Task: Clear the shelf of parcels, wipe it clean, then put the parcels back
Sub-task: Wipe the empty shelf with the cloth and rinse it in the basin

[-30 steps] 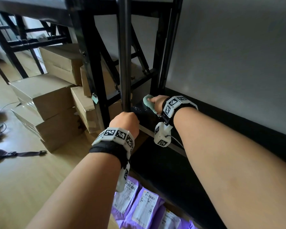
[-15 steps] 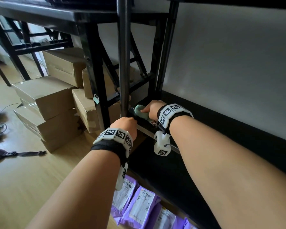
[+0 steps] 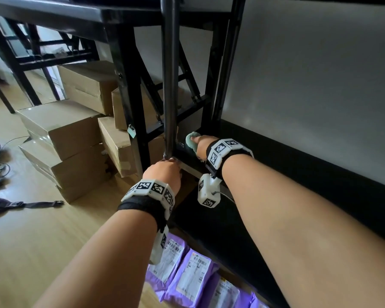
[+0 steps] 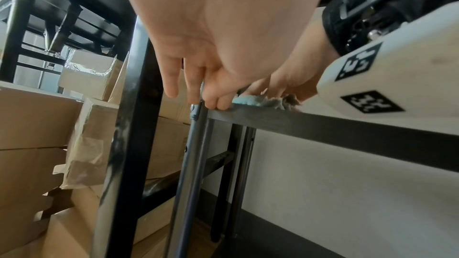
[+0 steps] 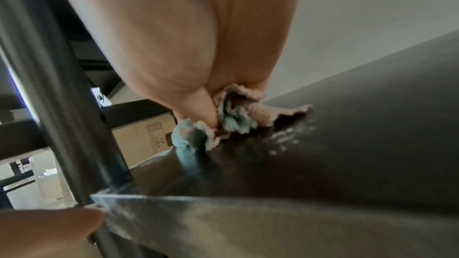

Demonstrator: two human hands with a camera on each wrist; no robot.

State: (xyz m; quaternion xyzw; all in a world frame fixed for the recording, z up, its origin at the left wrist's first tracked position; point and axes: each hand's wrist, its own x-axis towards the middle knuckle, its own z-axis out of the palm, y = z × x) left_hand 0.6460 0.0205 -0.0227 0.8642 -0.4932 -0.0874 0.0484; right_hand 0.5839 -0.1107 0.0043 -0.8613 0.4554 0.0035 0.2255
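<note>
A: Right hand [image 3: 201,145] state?

B: Its fingers [image 5: 207,113] were curled down, bunching the cloth [image 5: 218,123] and pressing it onto the shelf [image 3: 265,165]. Cloth sat under the fingertips, in the corner just beside the upright post [image 3: 170,85]. Likely bunched to get pressure into that corner; pale specks lay on the board just beyond the cloth.

A: Left hand [image 3: 163,172]?

B: Its fingers [image 4: 196,85] hung fairly straight against the shelf's front edge at the base of the post, not clearly wrapped round anything. Probably bracing the frame while the other hand scrubbed.

A: Parcels?

B: Off the shelf. Purple parcels [image 3: 187,274] lay on the floor, well back from both sets of fingers, below the forearms. Kept close, presumably for reloading. Cardboard boxes [image 3: 62,134] were stacked beyond the left fingers.
</note>
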